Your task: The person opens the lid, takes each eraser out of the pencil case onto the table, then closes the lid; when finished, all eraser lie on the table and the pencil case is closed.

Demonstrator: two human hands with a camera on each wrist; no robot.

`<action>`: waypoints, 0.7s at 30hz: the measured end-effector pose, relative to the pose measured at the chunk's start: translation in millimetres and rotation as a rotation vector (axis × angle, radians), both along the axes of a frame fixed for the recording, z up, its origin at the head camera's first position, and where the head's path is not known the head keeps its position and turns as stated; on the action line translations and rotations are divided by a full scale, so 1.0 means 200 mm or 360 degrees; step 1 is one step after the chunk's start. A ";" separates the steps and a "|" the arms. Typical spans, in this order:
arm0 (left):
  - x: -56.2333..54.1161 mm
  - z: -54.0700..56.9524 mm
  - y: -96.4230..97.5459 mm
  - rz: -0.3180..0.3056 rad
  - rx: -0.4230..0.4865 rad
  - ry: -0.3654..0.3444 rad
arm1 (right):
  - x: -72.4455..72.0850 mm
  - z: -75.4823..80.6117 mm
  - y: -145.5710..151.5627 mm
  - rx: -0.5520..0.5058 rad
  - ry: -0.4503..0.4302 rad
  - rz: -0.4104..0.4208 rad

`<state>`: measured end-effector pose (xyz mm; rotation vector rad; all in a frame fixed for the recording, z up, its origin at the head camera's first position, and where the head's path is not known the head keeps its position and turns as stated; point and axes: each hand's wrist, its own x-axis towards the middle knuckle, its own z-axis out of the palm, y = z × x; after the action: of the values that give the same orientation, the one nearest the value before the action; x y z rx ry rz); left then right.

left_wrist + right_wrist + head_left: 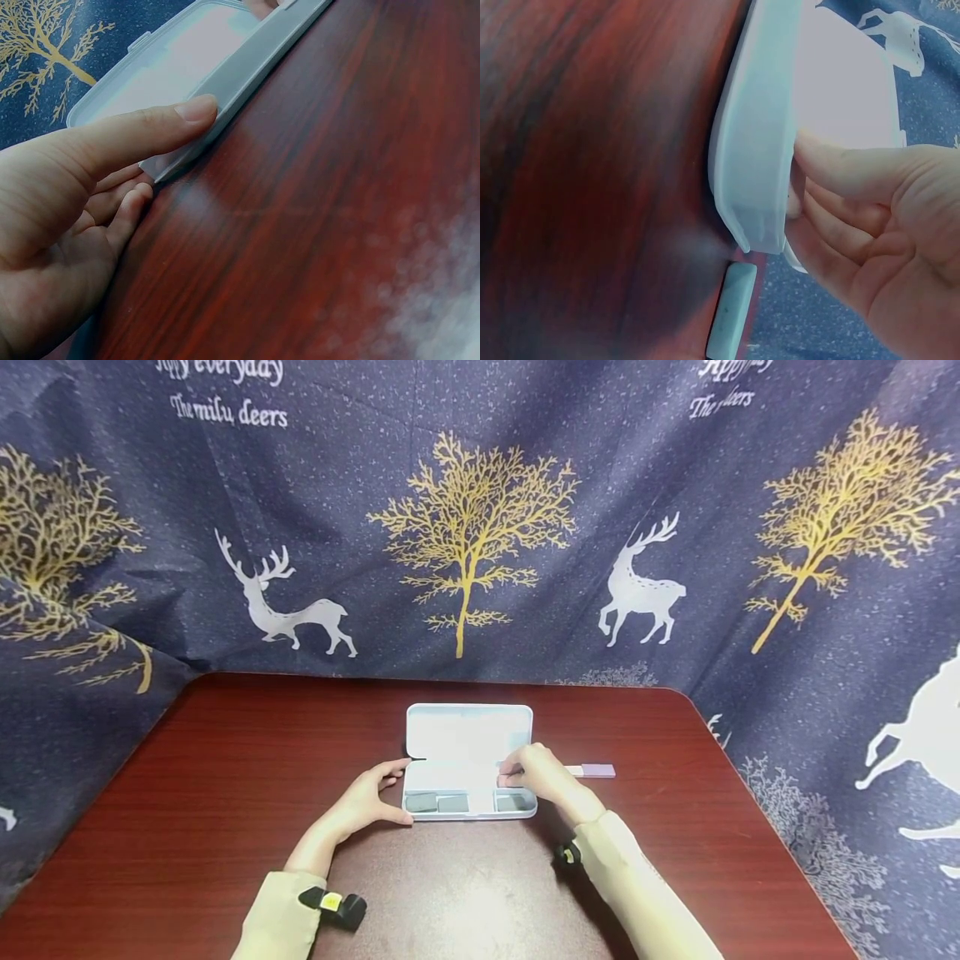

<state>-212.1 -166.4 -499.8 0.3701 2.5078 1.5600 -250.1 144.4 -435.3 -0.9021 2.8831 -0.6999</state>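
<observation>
A pale blue-white pencil case (469, 814) stands with its lid (465, 731) tipped back. My left hand (367, 799) grips the left end of it. In the left wrist view the thumb (196, 110) lies along the front wall and the other fingers curl in at the end. The right hand (542, 774) reaches over the right end, fingertips bent down inside the case. From the right wrist view, the case's wall (754, 150) hides those fingertips, so I cannot tell what they hold. Grey sections (453, 803) show along the front of the tray.
A small bar with a lilac part (598, 771) and a white end, like an eraser, lies right of the case behind the right hand. The red-brown wooden table (300, 727) meets a dark blue cloth (322, 510) with deer and trees at its back edge.
</observation>
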 end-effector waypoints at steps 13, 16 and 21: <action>0.00 0.02 0.00 0.0009 0.0034 -0.0024 | -0.01 -0.01 0.01 -0.0031 -0.0055 -0.0027; 0.00 0.02 0.00 0.0007 0.0045 -0.0026 | -0.02 -0.01 0.01 -0.0046 -0.0072 -0.0020; 0.00 0.02 0.01 0.0003 0.0046 -0.0023 | -0.01 -0.01 0.02 -0.0070 -0.0071 0.0011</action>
<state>-211.9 -165.3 -495.8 0.3594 2.4781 1.5956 -252.7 147.5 -436.6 -0.8888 2.8353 -0.7760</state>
